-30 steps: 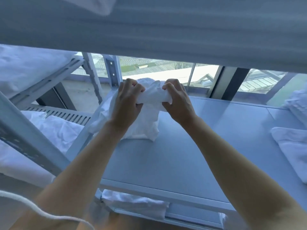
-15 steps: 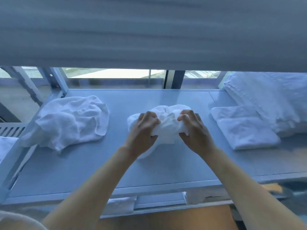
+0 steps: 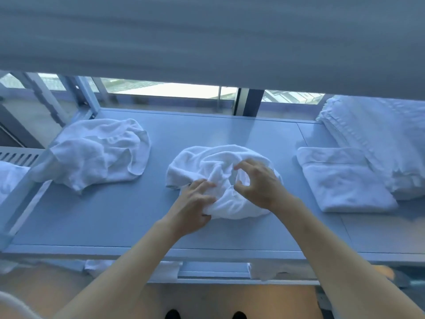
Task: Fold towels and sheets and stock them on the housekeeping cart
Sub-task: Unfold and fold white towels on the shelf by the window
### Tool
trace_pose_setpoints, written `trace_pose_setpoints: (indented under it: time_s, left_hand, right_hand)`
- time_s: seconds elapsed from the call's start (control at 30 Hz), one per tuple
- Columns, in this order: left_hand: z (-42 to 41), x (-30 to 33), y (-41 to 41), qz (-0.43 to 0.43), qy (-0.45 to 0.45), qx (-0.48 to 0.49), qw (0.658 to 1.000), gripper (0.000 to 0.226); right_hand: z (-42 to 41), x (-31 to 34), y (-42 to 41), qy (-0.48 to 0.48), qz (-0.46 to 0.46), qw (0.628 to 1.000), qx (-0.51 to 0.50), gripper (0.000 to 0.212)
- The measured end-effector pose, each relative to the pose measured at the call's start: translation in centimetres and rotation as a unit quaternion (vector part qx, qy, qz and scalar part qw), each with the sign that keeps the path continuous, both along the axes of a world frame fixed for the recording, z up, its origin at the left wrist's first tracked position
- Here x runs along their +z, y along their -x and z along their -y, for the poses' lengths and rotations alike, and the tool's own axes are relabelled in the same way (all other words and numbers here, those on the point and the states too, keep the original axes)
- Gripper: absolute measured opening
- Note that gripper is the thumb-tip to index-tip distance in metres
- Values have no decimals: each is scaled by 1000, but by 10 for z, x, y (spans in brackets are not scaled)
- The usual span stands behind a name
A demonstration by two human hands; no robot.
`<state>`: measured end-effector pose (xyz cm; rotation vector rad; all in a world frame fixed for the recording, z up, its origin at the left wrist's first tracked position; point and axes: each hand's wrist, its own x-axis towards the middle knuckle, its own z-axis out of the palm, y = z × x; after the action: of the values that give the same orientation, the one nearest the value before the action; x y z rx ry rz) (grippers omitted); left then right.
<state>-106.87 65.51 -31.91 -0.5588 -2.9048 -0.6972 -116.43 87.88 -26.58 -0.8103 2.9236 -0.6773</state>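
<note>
A crumpled white towel (image 3: pixel 207 162) lies in the middle of the grey cart shelf (image 3: pixel 115 215). My left hand (image 3: pixel 193 208) grips its near edge, thumb tucked under the cloth. My right hand (image 3: pixel 257 183) is over the towel's right part, thumb and forefinger curled and pinching a fold. A second crumpled white towel (image 3: pixel 96 155) lies at the shelf's left end. A folded white towel (image 3: pixel 340 180) lies flat to the right, next to a stack of folded white linen (image 3: pixel 379 139) at the far right.
The upper shelf (image 3: pixel 207 42) overhangs the whole top of the view. Metal uprights (image 3: pixel 85 97) stand at the back left, a window (image 3: pixel 172 90) behind. White linen (image 3: pixel 9 178) lies on a lower level at left. More white cloth (image 3: pixel 96 265) shows on the shelf below.
The towel has come down from the air onto the middle of the shelf. Both hands have lowered with it and now work at its folds. The view has swung right.
</note>
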Motion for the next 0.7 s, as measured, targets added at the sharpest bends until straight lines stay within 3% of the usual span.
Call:
trace_pose_setpoints:
  time_s: [0.07, 0.17, 0.3, 0.5, 0.63, 0.7]
  left_hand:
    - [3, -2, -13, 4, 1, -12, 1000, 21]
    - [18, -6, -36, 8, 2, -17, 1000, 20]
    - [65, -7, -67, 16, 9, 58, 998, 18]
    - [134, 3, -86, 27, 37, 273, 961, 38]
    - [140, 19, -83, 58, 58, 314, 946, 40]
    - [133, 26, -75, 72, 22, 309, 948, 42]
  right_hand:
    - [22, 0, 16, 15, -4, 1000, 25, 46]
    - [52, -17, 34, -46, 23, 996, 79, 64]
    - [71, -51, 40, -118, 91, 984, 95, 76]
    - [64, -73, 27, -98, 100, 990, -4, 68]
    - [23, -75, 22, -118, 130, 979, -106, 67]
    - [3, -78, 11, -152, 116, 970, -152, 73]
